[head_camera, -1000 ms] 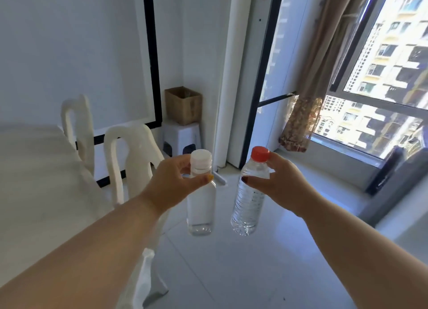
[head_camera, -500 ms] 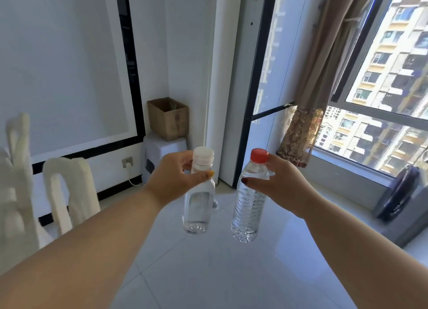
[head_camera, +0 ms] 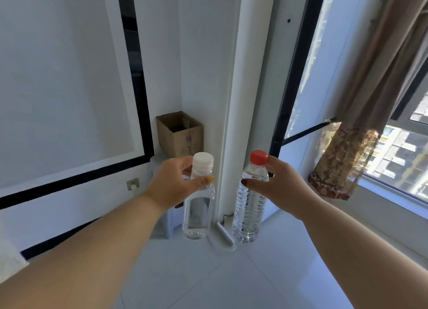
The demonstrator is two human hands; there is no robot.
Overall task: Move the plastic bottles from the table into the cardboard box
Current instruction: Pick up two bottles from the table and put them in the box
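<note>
The left hand (head_camera: 171,183) grips a white-capped bottle (head_camera: 198,207) by the neck; the right hand (head_camera: 275,186) grips a red-capped bottle (head_camera: 251,207). Far off, the cardboard box (head_camera: 179,135) sits on a stool that the left hand mostly hides.

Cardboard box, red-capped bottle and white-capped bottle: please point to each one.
cardboard box (head_camera: 183,139), head view, front wall.
red-capped bottle (head_camera: 249,212), head view, ribbed body.
white-capped bottle (head_camera: 198,212), head view, clear body.

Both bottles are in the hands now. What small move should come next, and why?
Probably carry both forward toward the box: it stands open in the corner beyond the hands, while the left hand holds the white-capped bottle and the right hand the red-capped bottle, both upright in the air.
</note>
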